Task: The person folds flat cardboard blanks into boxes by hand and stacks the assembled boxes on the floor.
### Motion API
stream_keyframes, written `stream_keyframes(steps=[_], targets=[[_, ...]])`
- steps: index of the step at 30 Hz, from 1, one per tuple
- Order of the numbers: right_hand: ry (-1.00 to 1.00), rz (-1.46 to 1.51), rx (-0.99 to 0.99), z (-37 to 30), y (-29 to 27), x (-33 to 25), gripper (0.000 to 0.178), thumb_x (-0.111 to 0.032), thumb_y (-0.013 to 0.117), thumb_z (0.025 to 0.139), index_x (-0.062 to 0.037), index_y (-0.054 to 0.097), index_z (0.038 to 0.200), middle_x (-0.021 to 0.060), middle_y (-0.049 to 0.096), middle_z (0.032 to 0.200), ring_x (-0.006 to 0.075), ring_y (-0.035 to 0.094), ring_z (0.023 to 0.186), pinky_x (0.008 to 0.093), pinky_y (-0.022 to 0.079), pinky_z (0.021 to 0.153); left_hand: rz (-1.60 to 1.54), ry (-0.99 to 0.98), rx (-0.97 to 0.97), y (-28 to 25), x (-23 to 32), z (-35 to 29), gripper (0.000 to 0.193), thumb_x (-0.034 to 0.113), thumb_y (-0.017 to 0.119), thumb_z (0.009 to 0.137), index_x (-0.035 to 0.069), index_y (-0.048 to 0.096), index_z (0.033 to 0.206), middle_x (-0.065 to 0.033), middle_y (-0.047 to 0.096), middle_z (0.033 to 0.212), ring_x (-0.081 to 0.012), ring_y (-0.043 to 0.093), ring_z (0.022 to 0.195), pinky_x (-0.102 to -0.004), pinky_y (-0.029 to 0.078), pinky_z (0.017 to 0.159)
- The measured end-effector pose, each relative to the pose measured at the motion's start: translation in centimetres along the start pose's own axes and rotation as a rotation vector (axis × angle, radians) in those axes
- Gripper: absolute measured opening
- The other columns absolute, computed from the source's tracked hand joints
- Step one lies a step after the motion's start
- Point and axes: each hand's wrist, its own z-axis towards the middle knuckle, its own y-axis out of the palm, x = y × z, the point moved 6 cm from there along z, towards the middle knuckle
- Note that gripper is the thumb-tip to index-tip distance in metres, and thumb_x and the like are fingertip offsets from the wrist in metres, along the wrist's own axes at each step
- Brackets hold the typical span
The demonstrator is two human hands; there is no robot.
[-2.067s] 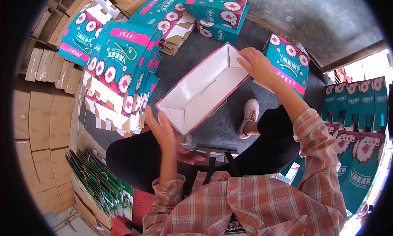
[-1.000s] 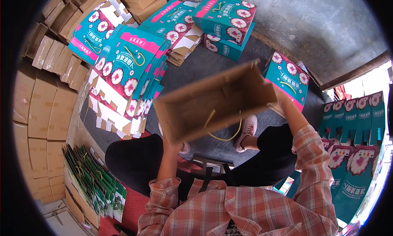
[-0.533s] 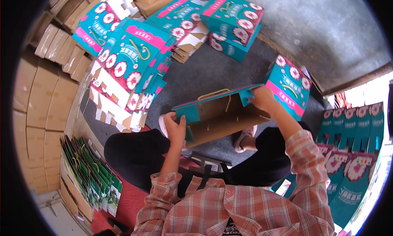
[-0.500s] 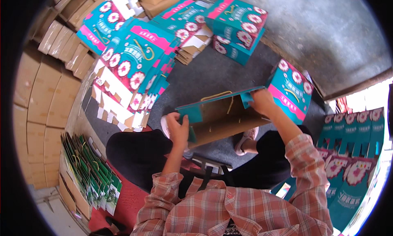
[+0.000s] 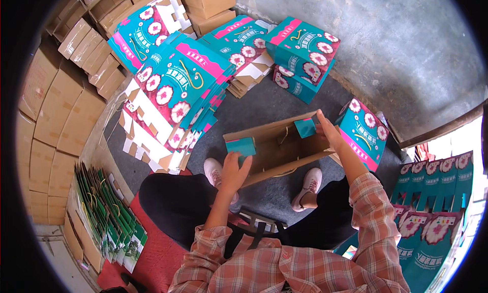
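An open cardboard gift box (image 5: 277, 168) with a plain brown inside and teal end flaps is between my feet, its mouth facing up toward me. My left hand (image 5: 235, 173) is at its left end, fingers touching near the teal flap (image 5: 241, 146) and thumb apart. At the right end, my right hand (image 5: 328, 133) has its fingers stretched out along the box's edge, beside the other teal flap (image 5: 305, 128). A cord handle (image 5: 284, 136) shows inside the box. Both hands look open, without a closed grip. The box's underside is hidden.
Flat teal-and-pink cartons (image 5: 168, 89) are piled ahead on the left. Made-up gift boxes (image 5: 302, 51) stand by the wall, another box (image 5: 362, 133) beside my right hand. Brown cartons (image 5: 61, 120) line the left, with green folded boxes (image 5: 109, 211) below. Teal boxes (image 5: 432, 201) stand at right.
The box has tipped so more of its inside shows, and its upright far panel now shows brown instead of a teal edge. My fingers have loosened from its edges and straightened.
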Motion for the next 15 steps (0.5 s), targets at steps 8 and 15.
stream_keyframes(steps=[8,15], targets=[[0.136,0.150,0.078,0.5,0.1,-0.7,0.109,-0.082,0.049,0.070,-0.0139,0.019,0.149,0.0176,0.033,0.143,0.0337,0.036,0.126,0.0504,0.030,0.097,-0.099,-0.008,-0.011,0.8,-2.0,0.8,0.044,0.035,0.059,0.088,-0.004,0.057,0.109,-0.0283,0.054,0.120,-0.0430,0.045,0.120,-0.0447,0.036,0.101],[0.149,0.062,-0.026,1.7,0.8,-1.1,0.103,-0.064,0.059,0.079,-0.0040,0.013,0.148,0.0228,0.024,0.148,0.0380,0.030,0.134,0.0537,0.034,0.100,-0.144,0.058,0.075,0.0,-1.5,0.3,0.033,0.025,0.061,0.088,-0.002,0.055,0.106,-0.0231,0.057,0.114,-0.0381,0.050,0.116,-0.0417,0.037,0.098]])
